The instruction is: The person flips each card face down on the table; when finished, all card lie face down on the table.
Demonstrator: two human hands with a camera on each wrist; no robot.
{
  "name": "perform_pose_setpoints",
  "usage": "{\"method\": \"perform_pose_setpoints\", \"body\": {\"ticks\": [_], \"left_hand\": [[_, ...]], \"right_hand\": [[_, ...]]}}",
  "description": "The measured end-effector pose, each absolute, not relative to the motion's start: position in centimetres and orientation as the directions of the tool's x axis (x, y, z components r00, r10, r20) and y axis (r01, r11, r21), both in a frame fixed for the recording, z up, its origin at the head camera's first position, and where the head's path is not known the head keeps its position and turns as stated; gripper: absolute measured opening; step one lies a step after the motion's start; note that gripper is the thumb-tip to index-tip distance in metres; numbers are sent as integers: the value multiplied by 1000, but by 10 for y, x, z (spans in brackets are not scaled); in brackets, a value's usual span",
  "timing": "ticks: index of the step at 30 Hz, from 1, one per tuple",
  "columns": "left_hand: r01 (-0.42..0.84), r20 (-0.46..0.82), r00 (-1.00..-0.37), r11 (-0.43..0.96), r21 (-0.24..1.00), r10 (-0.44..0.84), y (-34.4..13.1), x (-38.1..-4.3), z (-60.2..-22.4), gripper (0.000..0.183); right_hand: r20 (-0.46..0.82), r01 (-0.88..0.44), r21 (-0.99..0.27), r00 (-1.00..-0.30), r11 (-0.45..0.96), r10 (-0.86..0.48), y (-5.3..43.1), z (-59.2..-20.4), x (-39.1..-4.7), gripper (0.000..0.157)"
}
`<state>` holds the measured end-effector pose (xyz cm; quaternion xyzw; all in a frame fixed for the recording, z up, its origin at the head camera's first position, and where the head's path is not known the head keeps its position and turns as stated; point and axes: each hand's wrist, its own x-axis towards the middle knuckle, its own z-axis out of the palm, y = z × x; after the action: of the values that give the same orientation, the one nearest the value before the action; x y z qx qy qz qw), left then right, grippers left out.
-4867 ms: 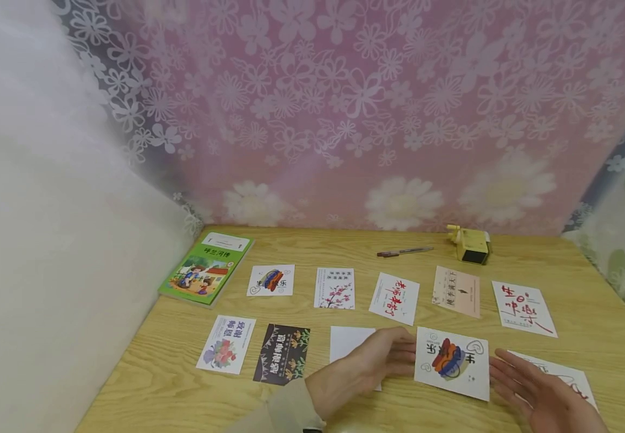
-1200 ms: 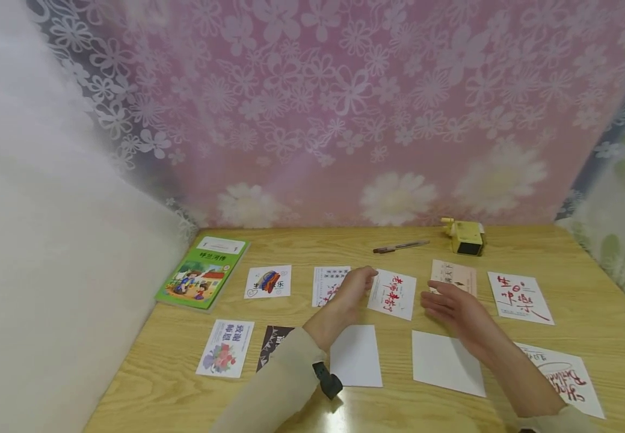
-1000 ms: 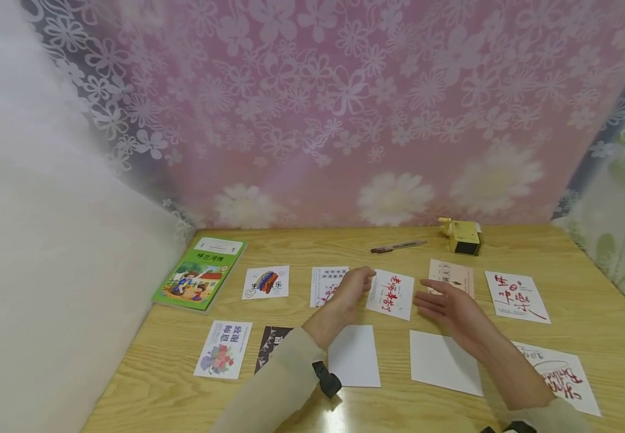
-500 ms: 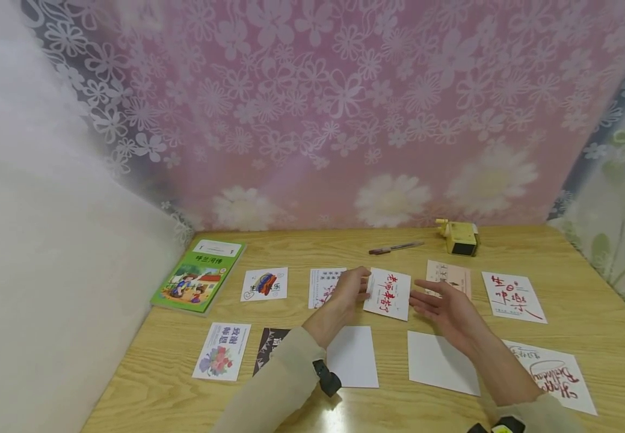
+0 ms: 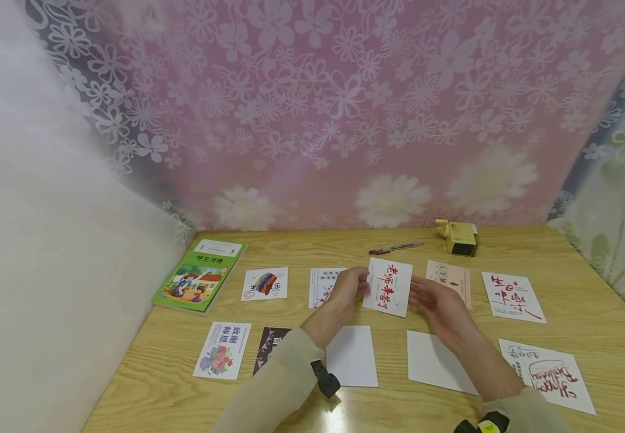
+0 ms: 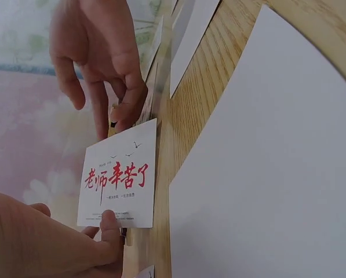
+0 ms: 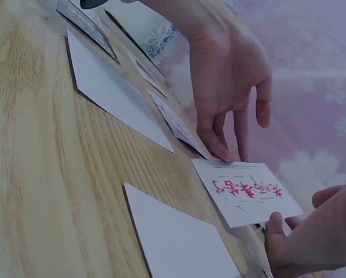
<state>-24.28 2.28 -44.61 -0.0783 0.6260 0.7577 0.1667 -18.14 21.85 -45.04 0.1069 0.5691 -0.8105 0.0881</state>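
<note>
Between the two hands, a white greeting card [image 5: 388,287] with red brush lettering stands tilted above the table. My left hand [image 5: 343,296] grips its left edge, with a finger [image 6: 109,221] showing on the printed face in the left wrist view. At the opposite edge my right hand [image 5: 444,310] holds the card by its fingers, a fingertip [image 7: 275,219] right at the rim in the right wrist view. Nearer me lie two blank white cards [image 5: 352,356], the other blank card [image 5: 435,359] being partly behind my right forearm.
Left of these, a rainbow-drawing card [image 5: 264,284], a bouquet card [image 5: 222,350] and a dark card [image 5: 270,347] lie. On the right are a beige card [image 5: 455,276] and two red-lettered cards [image 5: 514,296]. A green book [image 5: 200,275], pen [image 5: 396,248] and yellow sharpener [image 5: 459,238] sit farther back.
Over five seconds, the hands left the rainbow-drawing card at lower right, which now shows blank white. They moved to the red-lettered card; in the last half second it rose and tilted up.
</note>
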Motion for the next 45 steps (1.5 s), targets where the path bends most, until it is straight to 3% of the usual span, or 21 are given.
{"method": "perform_pose_setpoints", "body": {"ticks": [7, 12, 19, 31, 45], "left_hand": [[-305, -267, -941, -183, 935, 209, 18, -241, -446, 40], [-299, -244, -931, -184, 936, 272, 12, -239, -446, 37], [-289, -240, -934, -164, 943, 263, 6, -239, -445, 30], [-251, -208, -941, -138, 958, 267, 4, -237, -451, 22], [-213, -214, -954, 27, 977, 209, -2, -237, -459, 32]], "right_hand": [[-276, 248, -957, -938, -150, 209, 204, -450, -187, 49], [-293, 280, -956, -909, -86, 297, 200, -452, -187, 42], [-250, 237, -968, -933, -80, 258, 200, -451, -185, 20], [-290, 267, -954, -936, -133, 199, 202, -452, -187, 39], [-223, 239, -969, -954, 65, 198, 206, -462, -190, 41]]}}
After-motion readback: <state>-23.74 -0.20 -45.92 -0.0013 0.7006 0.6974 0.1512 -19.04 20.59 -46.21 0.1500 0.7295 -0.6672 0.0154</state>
